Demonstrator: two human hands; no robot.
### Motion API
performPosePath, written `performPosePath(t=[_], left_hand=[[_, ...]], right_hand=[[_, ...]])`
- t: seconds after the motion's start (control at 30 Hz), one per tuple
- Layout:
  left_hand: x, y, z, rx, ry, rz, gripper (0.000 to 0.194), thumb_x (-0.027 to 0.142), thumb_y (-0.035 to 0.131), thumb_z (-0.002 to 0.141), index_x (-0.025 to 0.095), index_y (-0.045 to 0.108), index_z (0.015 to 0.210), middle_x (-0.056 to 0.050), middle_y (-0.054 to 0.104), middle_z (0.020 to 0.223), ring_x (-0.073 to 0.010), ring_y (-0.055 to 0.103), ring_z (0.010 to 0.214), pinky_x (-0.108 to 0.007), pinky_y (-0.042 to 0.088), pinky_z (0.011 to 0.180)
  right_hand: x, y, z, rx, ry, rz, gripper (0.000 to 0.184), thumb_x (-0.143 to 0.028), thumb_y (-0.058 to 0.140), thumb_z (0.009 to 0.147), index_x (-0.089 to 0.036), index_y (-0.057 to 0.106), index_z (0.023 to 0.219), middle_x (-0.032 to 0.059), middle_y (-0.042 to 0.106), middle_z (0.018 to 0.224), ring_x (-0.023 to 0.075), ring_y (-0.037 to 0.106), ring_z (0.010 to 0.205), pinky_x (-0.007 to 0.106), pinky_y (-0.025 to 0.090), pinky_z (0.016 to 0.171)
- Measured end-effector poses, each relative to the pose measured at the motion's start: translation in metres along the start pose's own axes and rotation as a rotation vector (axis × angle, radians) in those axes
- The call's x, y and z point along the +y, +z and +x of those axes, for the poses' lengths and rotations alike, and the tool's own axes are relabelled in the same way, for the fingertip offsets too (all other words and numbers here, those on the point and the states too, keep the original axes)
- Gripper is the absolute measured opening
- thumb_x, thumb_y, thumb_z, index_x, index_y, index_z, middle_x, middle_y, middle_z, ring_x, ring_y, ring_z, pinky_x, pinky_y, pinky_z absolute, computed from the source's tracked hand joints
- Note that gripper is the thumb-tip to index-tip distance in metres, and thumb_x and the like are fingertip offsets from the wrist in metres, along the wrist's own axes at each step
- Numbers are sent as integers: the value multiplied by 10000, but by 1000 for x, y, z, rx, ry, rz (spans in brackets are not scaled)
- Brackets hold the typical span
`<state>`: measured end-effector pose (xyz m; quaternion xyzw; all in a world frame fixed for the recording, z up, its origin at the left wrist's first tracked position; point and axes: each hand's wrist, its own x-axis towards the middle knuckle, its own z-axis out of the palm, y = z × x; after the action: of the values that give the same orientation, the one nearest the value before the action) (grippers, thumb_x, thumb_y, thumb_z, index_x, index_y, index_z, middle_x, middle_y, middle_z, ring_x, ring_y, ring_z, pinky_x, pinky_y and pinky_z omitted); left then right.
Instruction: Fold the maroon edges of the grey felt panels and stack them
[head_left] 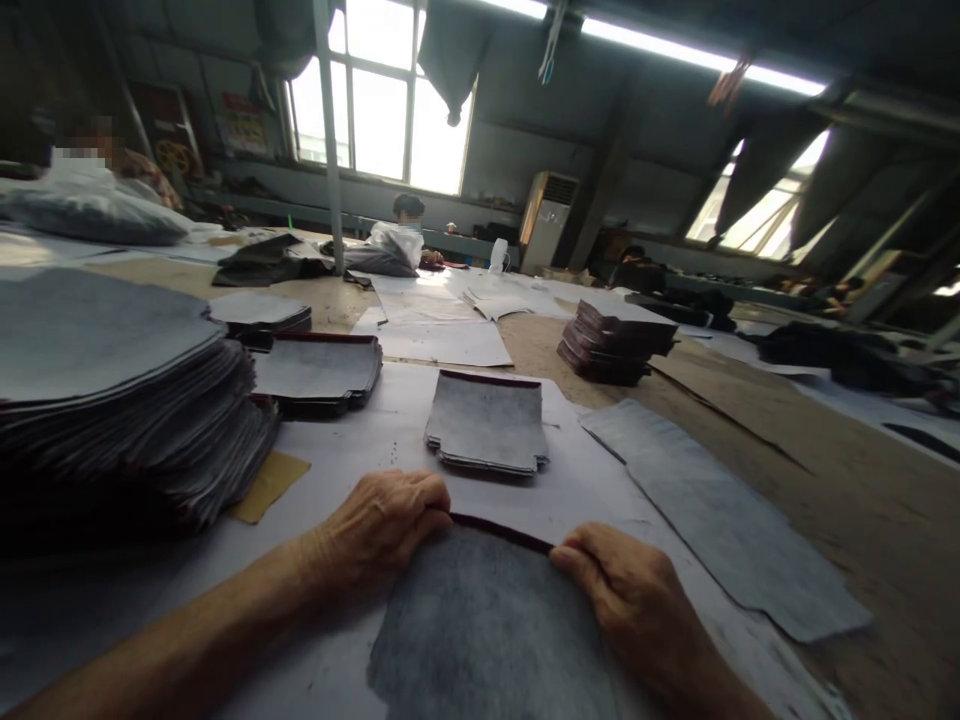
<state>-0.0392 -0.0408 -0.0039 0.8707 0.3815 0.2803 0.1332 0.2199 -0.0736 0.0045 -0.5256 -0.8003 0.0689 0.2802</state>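
A grey cut leather panel (pixel 495 620) lies in front of me, its far edge folded over into a dark reddish strip. My left hand (pixel 397 515) pinches the left end of that strip between thumb and fingers. At the strip's right end, my right hand (pixel 626 585) grips the same edge. Just beyond the hands sits a small stack of notched grey pieces (pixel 487 425) with a dark band along the back. White paper (pixel 337 590) covers the table under the panel.
A tall pile of grey panels (pixel 97 340) stands at left, with smaller stacks (pixel 322 365) behind it. A tan scrap (pixel 271 485) pokes out beside it. One long grey panel (pixel 735 520) lies at right, near a dark stack (pixel 619 340). A pole (pixel 330 150) rises from the table; people sit farther back.
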Motion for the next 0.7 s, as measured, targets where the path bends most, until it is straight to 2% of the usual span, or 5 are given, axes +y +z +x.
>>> performPosePath(t=[0.23, 0.37, 0.5, 0.6, 0.7], left_hand=[[-4, -5, 1, 86, -10, -48, 140, 175, 467, 832, 158, 521, 704, 17, 546, 645, -92, 507, 594, -209, 384, 575], [-1, -9, 3, 86, -34, -77, 138, 156, 489, 808, 161, 543, 681, 37, 543, 608, -73, 488, 545, -181, 373, 539], [4, -11, 6, 152, -104, -149, 133, 184, 528, 791, 163, 577, 670, 40, 551, 578, -74, 474, 526, -175, 375, 527], [5, -11, 7, 209, -152, -217, 135, 215, 546, 779, 166, 601, 665, 38, 557, 576, -79, 468, 528, -182, 378, 532], [4, -12, 8, 224, -210, -281, 132, 219, 560, 762, 166, 610, 652, 38, 548, 567, -84, 467, 538, -187, 371, 535]], right_hand=[[2, -10, 1, -206, 224, 157, 297, -384, 426, 817, -198, 576, 641, -26, 529, 538, 113, 500, 516, 213, 356, 508], [2, -15, -5, -190, 342, 248, 295, -385, 500, 759, -191, 516, 537, -32, 477, 480, 108, 446, 471, 224, 339, 498], [-9, -19, -8, -117, 620, 741, 339, -492, 527, 749, -182, 593, 628, 9, 563, 568, 150, 521, 551, 245, 399, 531], [-17, -19, -12, -167, 645, 1195, 469, -575, 472, 762, -146, 656, 802, 88, 636, 723, 210, 591, 658, 304, 459, 578], [-20, -12, -20, -241, 644, 1241, 458, -549, 591, 693, -149, 667, 904, 83, 651, 730, 210, 608, 622, 309, 477, 559]])
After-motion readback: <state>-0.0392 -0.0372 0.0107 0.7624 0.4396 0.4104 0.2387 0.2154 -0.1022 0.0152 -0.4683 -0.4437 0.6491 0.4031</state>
